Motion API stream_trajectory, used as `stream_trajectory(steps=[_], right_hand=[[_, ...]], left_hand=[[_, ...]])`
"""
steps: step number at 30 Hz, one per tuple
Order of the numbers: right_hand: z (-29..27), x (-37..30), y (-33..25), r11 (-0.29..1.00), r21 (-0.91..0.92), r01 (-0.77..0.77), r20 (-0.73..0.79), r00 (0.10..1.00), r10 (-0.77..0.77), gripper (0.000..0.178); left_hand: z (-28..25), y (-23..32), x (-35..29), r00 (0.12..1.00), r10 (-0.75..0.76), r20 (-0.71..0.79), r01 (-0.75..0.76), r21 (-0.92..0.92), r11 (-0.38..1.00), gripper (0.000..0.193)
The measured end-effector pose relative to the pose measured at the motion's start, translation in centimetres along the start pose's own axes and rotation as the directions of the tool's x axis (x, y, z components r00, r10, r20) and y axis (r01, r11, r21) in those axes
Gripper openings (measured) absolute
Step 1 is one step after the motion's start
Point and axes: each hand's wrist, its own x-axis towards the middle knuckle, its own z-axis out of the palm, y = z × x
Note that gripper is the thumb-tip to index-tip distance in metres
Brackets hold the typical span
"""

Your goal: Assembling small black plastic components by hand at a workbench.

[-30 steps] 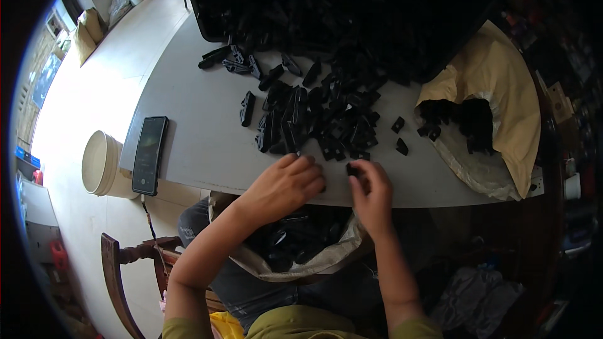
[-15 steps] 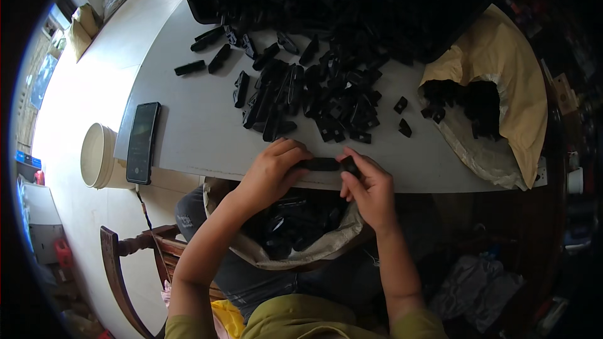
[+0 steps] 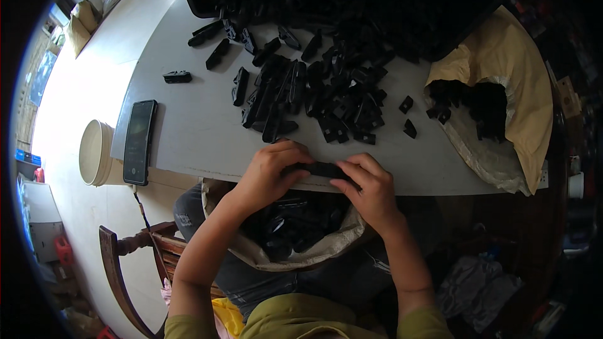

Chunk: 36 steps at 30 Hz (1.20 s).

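Note:
My left hand [image 3: 274,167] and my right hand [image 3: 369,182] grip the two ends of a long black plastic piece [image 3: 323,169] over the table's near edge. The fingers of both hands are closed on it. My right fingers hide its right end. Just beyond my hands is a heap of similar long black pieces [image 3: 270,97]. To its right are small black blocks [image 3: 342,116] with square holes. Below my hands, on my lap, an open sack [image 3: 326,253] holds more black pieces [image 3: 292,229].
A large dark container [image 3: 188,0] with black parts stands at the table's far side. On the right lies a torn tan paper sack [image 3: 527,88] holding small black parts. A phone [image 3: 139,143] rests at the left edge, beside a pale bucket [image 3: 92,154]. A wooden chair [image 3: 113,257] is lower left.
A small black block showed in my right fingers at the long piece's end; now those fingers cover that end. One loose piece on the left has shifted left and nearer.

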Motion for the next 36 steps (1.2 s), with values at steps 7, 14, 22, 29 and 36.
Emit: stream_trajectory(steps=[7,14,22,29,36], right_hand=[[-0.9,1.1,0.1,1.000,0.012,0.017,0.204,0.979,-0.019,0.032],[-0.6,0.6,0.3,0.985,0.170,-0.027,0.174,0.985,-0.003,0.029],[-0.7,2.5,3.4,0.973,-0.226,0.047,-0.037,0.998,-0.057,0.037],[-0.7,0.1,1.4,0.958,0.243,-0.150,-0.130,0.974,0.185,0.028],[-0.4,-0.5,0.7,0.977,-0.195,-0.084,-0.083,0.994,0.069,0.024]], left_hand=[[-0.1,-0.3,0.2,0.998,0.035,0.051,-0.030,-0.091,0.995,0.027],[-1.0,0.3,-1.2,0.984,0.151,0.090,-0.159,0.084,0.984,0.028],[-3.2,0.2,1.8,0.968,0.091,-0.232,0.018,0.429,0.903,0.022],[-2.2,-0.3,-0.9,0.868,-0.342,-0.361,0.252,-0.273,0.928,0.012],[-0.4,1.5,-1.7,0.967,-0.219,-0.129,0.199,-0.153,0.968,0.024]])
